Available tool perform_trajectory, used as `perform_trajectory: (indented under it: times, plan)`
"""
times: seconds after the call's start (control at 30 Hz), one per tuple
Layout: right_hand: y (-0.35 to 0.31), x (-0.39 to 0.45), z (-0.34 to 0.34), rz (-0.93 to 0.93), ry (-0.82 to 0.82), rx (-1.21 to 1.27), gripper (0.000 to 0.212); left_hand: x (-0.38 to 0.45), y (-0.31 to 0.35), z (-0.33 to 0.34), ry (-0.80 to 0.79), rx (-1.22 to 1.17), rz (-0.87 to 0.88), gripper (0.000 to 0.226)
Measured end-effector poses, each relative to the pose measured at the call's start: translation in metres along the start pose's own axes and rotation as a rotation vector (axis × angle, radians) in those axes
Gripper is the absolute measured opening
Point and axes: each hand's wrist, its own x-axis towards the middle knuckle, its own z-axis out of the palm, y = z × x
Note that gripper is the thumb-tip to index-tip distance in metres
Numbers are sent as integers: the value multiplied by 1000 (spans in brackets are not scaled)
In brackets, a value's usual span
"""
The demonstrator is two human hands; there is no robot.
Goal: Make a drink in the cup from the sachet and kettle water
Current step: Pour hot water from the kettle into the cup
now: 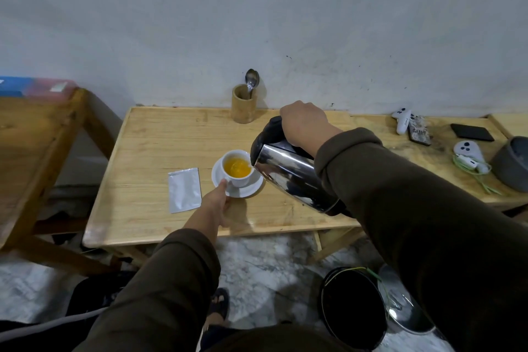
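Observation:
A white cup stands on a white saucer in the middle of the wooden table; orange liquid fills it partway. My right hand grips the black handle of a steel kettle, which is tilted with its spout at the cup's right rim. My left hand holds the saucer's near-left edge, thumb by the cup's handle. A silver sachet lies flat to the left of the saucer.
A bamboo holder with a spoon stands at the back by the wall. Game controllers, a phone, a cable and a grey bowl lie at the right. A black bin sits on the floor. Another wooden table stands to the left.

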Motion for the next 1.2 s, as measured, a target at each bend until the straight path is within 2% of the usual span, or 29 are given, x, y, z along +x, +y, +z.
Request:
perform_trajectory:
  times: [0.1, 0.23, 0.57, 0.77, 0.97, 1.2]
  plan:
    - [5, -2, 2, 0, 8, 29, 25, -1, -2, 2, 28, 24, 10, 72]
    - [16, -7, 6, 3, 14, 56, 26, -9, -4, 8, 145, 102, 64, 66]
    - [55, -25, 28, 59, 68, 276, 29, -19, -39, 43, 355, 333, 320, 52]
    - [95, -48, 51, 179, 214, 519, 23, -20, -61, 52, 231, 741, 500, 55]
    - [139, -77, 82, 400, 413, 719, 19, -14, -76, 54, 141, 1011, 507, 65]
    - [172, -98, 121, 637, 595, 888, 14, -10, -79, 62, 184, 1066, 469, 67]
